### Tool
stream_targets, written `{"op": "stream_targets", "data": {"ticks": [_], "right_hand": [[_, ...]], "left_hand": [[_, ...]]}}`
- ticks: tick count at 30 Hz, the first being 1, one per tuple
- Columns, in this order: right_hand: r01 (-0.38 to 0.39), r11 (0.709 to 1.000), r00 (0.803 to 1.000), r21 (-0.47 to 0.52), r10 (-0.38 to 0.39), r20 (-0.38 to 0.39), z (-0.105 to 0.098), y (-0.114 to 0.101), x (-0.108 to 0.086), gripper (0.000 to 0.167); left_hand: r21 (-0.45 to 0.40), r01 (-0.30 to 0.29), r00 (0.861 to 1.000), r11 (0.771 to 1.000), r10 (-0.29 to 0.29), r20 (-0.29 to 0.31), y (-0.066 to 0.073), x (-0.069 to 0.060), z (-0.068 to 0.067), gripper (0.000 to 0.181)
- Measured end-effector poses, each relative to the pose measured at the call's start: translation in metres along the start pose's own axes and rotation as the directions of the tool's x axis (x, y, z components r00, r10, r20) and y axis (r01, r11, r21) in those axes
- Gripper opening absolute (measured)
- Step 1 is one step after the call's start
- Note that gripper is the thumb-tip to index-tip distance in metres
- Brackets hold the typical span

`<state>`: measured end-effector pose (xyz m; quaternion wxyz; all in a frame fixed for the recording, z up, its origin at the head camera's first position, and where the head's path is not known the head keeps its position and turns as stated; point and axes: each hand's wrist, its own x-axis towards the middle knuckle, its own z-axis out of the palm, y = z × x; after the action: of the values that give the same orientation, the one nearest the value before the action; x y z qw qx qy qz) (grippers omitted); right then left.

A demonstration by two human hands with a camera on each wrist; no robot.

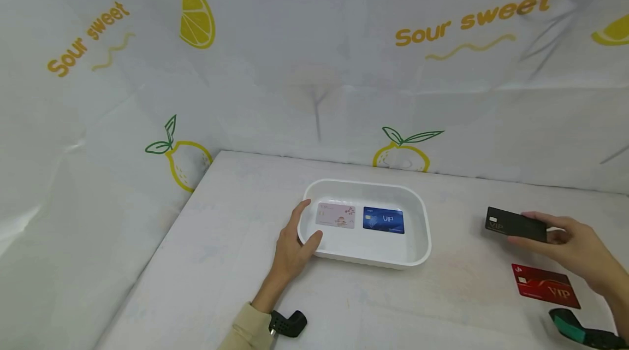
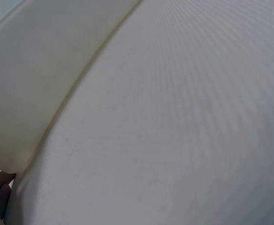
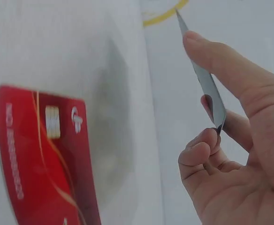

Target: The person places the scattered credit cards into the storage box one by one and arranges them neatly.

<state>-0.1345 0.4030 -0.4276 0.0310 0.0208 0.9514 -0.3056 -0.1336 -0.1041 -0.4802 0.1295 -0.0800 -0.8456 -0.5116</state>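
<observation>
My left hand (image 1: 290,249) grips the left end of a white plastic tray (image 1: 366,249), thumb over its rim; the left wrist view shows the tray's outer wall (image 2: 48,70) and a bit of the fingers (image 2: 1,197). Inside the tray lie a pink card (image 1: 336,215) and a blue VIP card (image 1: 384,220), side by side. To the right, my right hand (image 1: 582,246) pinches a black VIP card (image 1: 516,224) above the table, seen edge-on in the right wrist view. Below that hand, a red VIP card (image 1: 545,285) lies flat on the table.
The white table (image 1: 236,219) meets a pale wall sheet (image 1: 295,66) printed with lemons and lettering at its back edge. Both wrists wear dark bands, the left one (image 1: 289,324) near a beige sleeve (image 1: 248,328).
</observation>
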Motion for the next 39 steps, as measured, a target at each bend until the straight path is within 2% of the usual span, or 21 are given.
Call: {"op": "stream_targets", "data": {"ticks": [7, 15, 19, 26, 39], "right_hand": [[0.105, 0.994, 0.984, 0.038, -0.099, -0.147, 0.011, -0.03, -0.005, 0.058], [0.191, 0.98, 0.957, 0.052, -0.174, -0.231, 0.022, -0.066, -0.009, 0.058], [0.233, 0.971, 0.945, 0.054, -0.213, -0.247, 0.027, -0.084, -0.011, 0.056], [0.261, 0.961, 0.937, 0.09, -0.23, -0.262, 0.039, -0.113, -0.014, 0.052], [0.398, 0.908, 0.899, 0.132, -0.357, -0.255, 0.067, -0.157, -0.014, 0.052]], "left_hand": [[0.001, 0.0, 1.0, 1.0, 0.0, -0.002, -0.001, 0.0, 0.0, 0.07], [0.006, 0.005, 1.0, 1.0, -0.005, 0.002, -0.001, 0.0, 0.001, 0.07], [0.003, 0.005, 1.0, 1.0, -0.005, 0.0, -0.001, 0.0, 0.0, 0.07], [0.008, 0.005, 1.0, 1.0, -0.005, -0.001, -0.001, 0.0, 0.0, 0.07], [0.009, 0.004, 1.0, 1.0, -0.004, -0.002, -0.001, 0.0, 0.0, 0.068]]}}
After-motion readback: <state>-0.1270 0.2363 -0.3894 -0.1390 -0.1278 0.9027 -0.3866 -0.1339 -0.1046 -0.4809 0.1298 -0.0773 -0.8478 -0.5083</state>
